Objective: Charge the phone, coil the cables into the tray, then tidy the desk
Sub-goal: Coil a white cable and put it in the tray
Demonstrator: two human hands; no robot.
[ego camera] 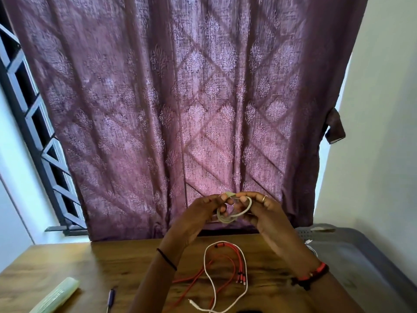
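Note:
Both hands are raised above the wooden desk [67, 263], in front of the curtain. My left hand [198, 213] and my right hand [264, 213] pinch a small coil of pale whitish cable [225, 219] between their fingertips. On the desk below lie a loose white cable [208, 279] and a red multi-head cable [232, 265], tangled together. The grey tray [352, 251] stands at the right with a bit of white cable [308, 241] at its near left edge. No phone is clearly visible.
A pale green wrapped packet [57, 294] lies at the desk's front left, with a purple pen [111, 299] beside it. A purple patterned curtain [180, 98] hangs behind the desk, with a window grille [33, 123] at the left and a white wall at the right.

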